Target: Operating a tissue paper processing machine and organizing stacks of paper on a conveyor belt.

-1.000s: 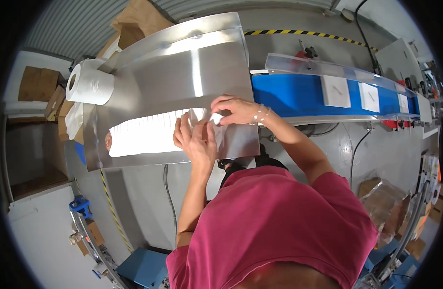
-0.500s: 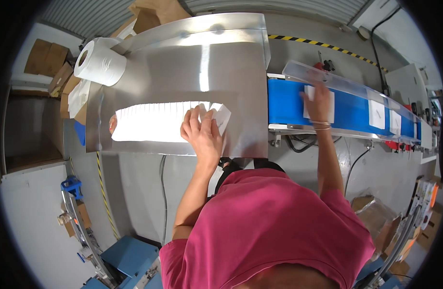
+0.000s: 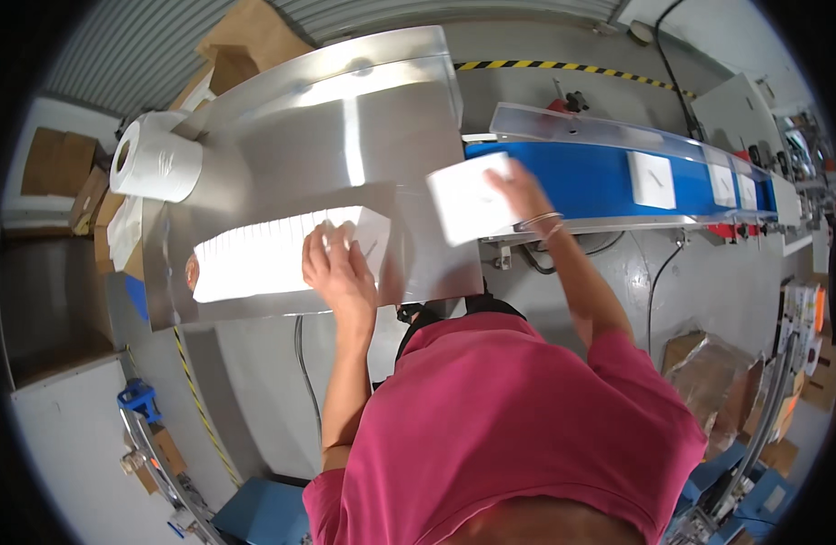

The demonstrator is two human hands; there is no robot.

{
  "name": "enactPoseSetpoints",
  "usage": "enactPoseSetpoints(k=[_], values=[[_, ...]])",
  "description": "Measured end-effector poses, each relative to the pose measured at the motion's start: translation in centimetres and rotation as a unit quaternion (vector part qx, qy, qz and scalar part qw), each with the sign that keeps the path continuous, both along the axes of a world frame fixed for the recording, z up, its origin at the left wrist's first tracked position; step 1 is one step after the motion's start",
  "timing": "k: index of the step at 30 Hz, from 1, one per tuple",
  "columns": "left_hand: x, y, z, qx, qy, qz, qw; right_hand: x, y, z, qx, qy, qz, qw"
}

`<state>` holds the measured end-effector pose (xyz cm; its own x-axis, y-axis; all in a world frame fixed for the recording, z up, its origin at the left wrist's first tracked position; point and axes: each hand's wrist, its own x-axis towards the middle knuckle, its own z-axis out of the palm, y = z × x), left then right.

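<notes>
My right hand [image 3: 520,193] pinches the right side of a flat white square packet [image 3: 472,198], held above the gap between the steel table [image 3: 409,136] and the blue conveyor belt [image 3: 586,186]. A long row of similar white packets [image 3: 245,259] stands on edge, leaning together, along the table's near side. Over the right end of this row, my left hand [image 3: 343,272] curls its fingers on the packets' top edges; the thumb is partly hidden. Several white packets [image 3: 652,180] with small dark marks lie spaced out on the belt's far right part.
A big white roll [image 3: 159,159] stands on the table's left corner, beside brown cardboard boxes [image 3: 64,173]. A clear plastic guard [image 3: 591,127] runs along the belt's far side. Cables [image 3: 309,381] trail on the floor, and a clear plastic bag [image 3: 713,368] lies at the right.
My right hand has moved left from the belt and now holds a packet at the table's right edge. Packets on the belt have shifted right along it. My left hand stays on the row.
</notes>
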<state>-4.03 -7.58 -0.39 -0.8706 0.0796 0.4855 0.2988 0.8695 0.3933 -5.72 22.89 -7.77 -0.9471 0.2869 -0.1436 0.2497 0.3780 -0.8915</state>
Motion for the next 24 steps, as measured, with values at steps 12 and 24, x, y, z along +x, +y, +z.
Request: enactPoseSetpoints(k=[12,24], values=[[-0.2,-0.2,0.2,0.004,-0.003,-0.026,1.000,-2.0,-5.3,5.0,0.069,0.128,0.188,0.971],[-0.4,-0.3,0.8,0.008,-0.010,-0.049,0.999,-5.5,-11.8,5.5,-0.127,0.024,0.395,0.910]])
